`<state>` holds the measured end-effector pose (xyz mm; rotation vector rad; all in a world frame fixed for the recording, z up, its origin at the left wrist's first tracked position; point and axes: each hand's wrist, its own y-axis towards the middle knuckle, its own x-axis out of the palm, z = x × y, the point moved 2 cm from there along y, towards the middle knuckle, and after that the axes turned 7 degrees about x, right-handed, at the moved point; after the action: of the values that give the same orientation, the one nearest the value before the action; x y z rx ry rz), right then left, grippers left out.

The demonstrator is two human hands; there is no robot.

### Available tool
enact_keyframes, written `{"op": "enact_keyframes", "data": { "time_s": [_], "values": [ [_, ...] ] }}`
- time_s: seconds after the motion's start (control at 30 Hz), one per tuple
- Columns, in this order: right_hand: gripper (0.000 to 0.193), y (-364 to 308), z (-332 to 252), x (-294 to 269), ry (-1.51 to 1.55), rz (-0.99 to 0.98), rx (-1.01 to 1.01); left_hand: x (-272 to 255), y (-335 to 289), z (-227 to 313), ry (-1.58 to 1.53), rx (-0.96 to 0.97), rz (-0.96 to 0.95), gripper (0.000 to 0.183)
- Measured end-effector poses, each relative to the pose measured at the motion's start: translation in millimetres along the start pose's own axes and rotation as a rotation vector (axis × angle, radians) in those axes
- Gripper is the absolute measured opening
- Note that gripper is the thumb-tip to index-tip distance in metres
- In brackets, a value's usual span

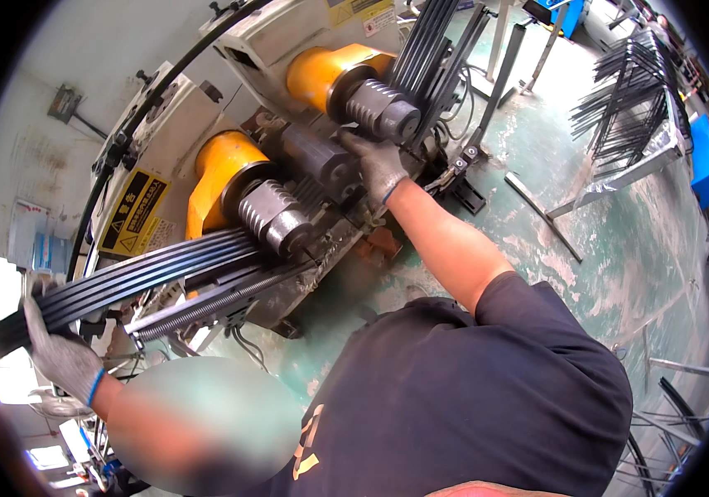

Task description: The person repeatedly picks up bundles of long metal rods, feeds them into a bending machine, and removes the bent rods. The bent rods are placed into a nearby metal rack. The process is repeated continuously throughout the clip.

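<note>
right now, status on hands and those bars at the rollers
Left hand grips the black bars. Right hand on bars between grooved rollers. Nothing blocking.

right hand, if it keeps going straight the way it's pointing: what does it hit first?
The right hand, gloved, points up and left at the machine. It already seems to rest on the dark grooved block between the two ribbed rollers, so that block comes first. Depth is unclear, so contact is not certain.

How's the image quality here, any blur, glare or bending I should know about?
Head view: strong fisheye bending, with the dark metal strips curving and black corners around the rim; a smeared blurred patch sits at the lower left, below the grey-gloved left hand; bright blown-out daylight at the left edge; the grooved steel rollers are sharp.
</note>
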<state>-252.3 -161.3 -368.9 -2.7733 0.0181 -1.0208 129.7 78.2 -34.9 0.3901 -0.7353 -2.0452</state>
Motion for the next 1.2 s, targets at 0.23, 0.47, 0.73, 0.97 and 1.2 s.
{"op": "enact_keyframes", "data": {
  "time_s": [0.23, 0.47, 0.73, 0.97, 1.2],
  "values": [
    [0.036, -8, -2, 10, -0.04, -0.075, 0.031, 78, -9, 53, 0.338, 0.263, -0.169, 0.035],
    [0.04, -11, -16, 5, -0.039, -0.069, 0.032, 168, -8, 44, 0.512, 0.695, -0.476, 0.039],
    [0.042, -15, -16, 7, -0.063, -0.048, -0.053, 178, -22, 49, 0.534, 0.591, -0.432, 0.041],
    [0.037, -12, -11, 6, -0.076, -0.045, -0.004, 168, -9, 39, 0.561, 0.452, -0.49, 0.041],
    [0.037, -12, -12, 3, -0.104, -0.104, -0.085, 171, -13, 42, 0.491, 0.51, -0.47, 0.039]
  ]
}}
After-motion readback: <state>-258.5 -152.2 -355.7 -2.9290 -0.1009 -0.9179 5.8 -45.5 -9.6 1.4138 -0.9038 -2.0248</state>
